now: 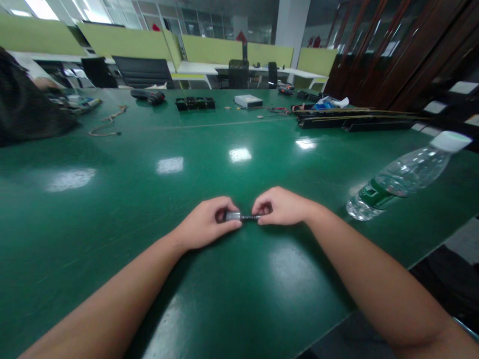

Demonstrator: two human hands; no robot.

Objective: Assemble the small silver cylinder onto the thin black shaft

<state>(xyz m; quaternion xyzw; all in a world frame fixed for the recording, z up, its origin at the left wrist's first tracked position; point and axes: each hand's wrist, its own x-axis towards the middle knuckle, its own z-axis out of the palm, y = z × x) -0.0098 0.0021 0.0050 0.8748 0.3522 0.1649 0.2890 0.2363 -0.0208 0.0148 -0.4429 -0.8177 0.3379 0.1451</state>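
Note:
Low over the middle of the green table (pixel 209 289), both hands meet at a small metal part. My left hand (pixel 205 222) is closed around a short silvery cylinder (pixel 233 216), thumb below and fingers above. From its right end a thin dark shaft (pixel 247 218) runs across to my right hand (pixel 280 207). There the thumb and index finger pinch the shaft's far end, and a dark ribbed section shows beside the fingertips. Whether shaft and cylinder are one piece or two, I cannot tell. My fingers hide part of each.
A clear water bottle (pixel 406 177) with a green label stands at the right. Black rails (pixel 352 121) lie behind it. Farther back are a silver box (pixel 248 101), a black block (pixel 195 103) and a cable (pixel 107 124). A dark bag (pixel 30 104) sits at the left.

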